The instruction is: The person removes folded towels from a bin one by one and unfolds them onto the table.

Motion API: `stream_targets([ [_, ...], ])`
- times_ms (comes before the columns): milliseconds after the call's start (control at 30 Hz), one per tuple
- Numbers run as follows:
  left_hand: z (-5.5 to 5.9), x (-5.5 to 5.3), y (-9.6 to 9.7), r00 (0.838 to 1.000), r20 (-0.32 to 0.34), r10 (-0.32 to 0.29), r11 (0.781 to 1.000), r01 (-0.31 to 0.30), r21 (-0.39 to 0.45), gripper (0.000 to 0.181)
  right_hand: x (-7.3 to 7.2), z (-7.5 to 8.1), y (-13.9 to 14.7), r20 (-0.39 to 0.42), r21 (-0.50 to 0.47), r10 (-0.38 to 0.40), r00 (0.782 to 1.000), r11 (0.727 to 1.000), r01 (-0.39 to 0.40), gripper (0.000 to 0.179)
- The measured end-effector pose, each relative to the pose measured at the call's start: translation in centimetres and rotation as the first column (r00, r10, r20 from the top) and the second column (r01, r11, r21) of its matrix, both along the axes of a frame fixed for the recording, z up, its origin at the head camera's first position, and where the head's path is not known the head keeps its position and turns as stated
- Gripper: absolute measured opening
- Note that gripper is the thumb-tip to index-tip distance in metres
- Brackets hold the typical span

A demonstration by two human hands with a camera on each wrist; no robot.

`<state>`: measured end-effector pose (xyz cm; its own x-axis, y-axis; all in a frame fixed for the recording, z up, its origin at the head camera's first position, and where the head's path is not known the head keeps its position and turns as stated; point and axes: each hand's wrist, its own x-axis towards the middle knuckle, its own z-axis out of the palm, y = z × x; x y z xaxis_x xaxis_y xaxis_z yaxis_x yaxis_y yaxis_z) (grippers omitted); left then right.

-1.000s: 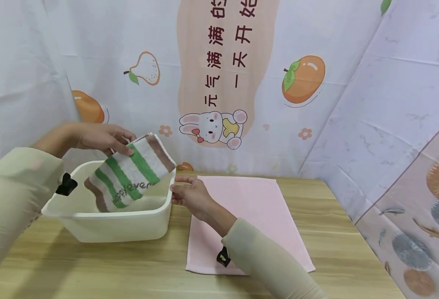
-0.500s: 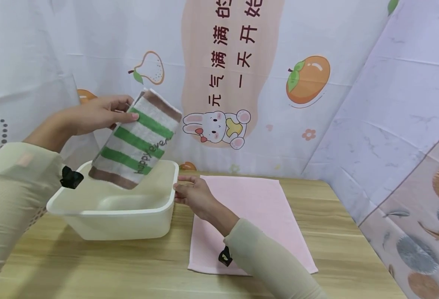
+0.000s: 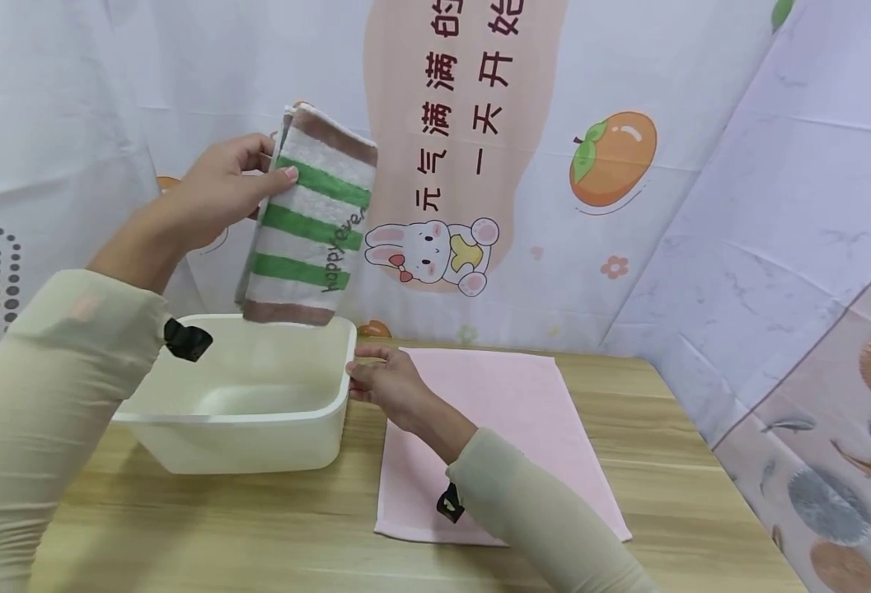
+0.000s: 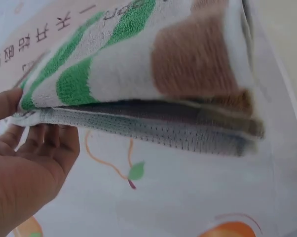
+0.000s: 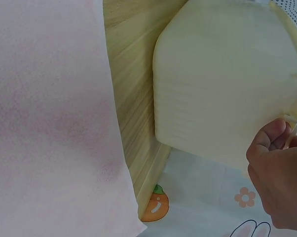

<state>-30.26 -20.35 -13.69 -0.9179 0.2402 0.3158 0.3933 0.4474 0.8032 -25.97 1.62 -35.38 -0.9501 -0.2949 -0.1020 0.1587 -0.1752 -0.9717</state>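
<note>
Above the white plastic basin (image 3: 250, 445), my left hand (image 3: 223, 185) pinches a folded towel (image 3: 312, 218) with green, white and brown stripes and lettering. The towel hangs slightly tilted, its lower end overlapping the basin's back rim in the head view. Up close in the left wrist view, the thumb lies on top of the towel (image 4: 124, 74) with the fingers beneath, and the folded layers part at one side. My right hand (image 3: 398, 391) grips the basin's right rim; the right wrist view shows its fingers (image 5: 268, 136) curled at that edge.
A pink towel (image 3: 502, 395) lies flat on the wooden table (image 3: 672, 461), right of the basin, partly under the right forearm. A printed curtain (image 3: 294, 49) hangs behind the table. Another patterned sheet (image 3: 835, 395) borders it on the right.
My left hand has lifted the striped towel up out of the basin and slightly right, and the towel now hangs more upright. The right hand has stayed at the basin's rim.
</note>
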Motion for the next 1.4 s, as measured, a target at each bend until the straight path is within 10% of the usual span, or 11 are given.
stream_targets([
  [467,-0.7,0.4,5.3,0.999,0.014,-0.029,0.987,0.026,0.156,0.022,-1.0,-0.6,3.6,-0.099,0.152,0.031,0.995,0.988,-0.016,0.036],
  [767,-2.9,2.5,9.6,0.998,0.064,0.02,0.987,-0.03,0.16,0.029,-2.8,-2.0,11.3,-0.195,0.374,-0.062,0.979,0.918,0.133,0.031],
  [867,-3.8,3.1,10.7,0.999,0.053,0.009,0.987,-0.017,0.161,0.027,-3.7,-2.0,14.6,-0.294,0.583,0.054,0.954,0.801,0.135,0.03],
  [1000,-5.3,3.7,12.3,0.998,0.059,-0.016,0.987,0.007,0.158,0.025,-4.7,-2.3,19.2,-0.418,0.861,0.375,0.828,0.456,0.228,0.029],
  [1067,-6.2,4.1,13.0,0.996,0.077,-0.033,0.988,0.021,0.151,0.026,-5.1,-2.6,21.1,-0.42,0.9,0.486,0.767,0.33,0.284,0.029],
  [1200,-8.2,4.7,14.6,0.988,0.125,-0.094,0.987,0.076,0.138,0.026,-5.4,-3.3,23.7,-0.365,0.931,0.563,0.742,0.21,0.298,0.031],
  [1400,-11.5,5.8,17.5,0.961,0.205,-0.183,0.971,0.143,0.193,0.028,-5.0,-4.1,25.5,-0.289,0.955,0.543,0.789,0.111,0.273,0.033],
])
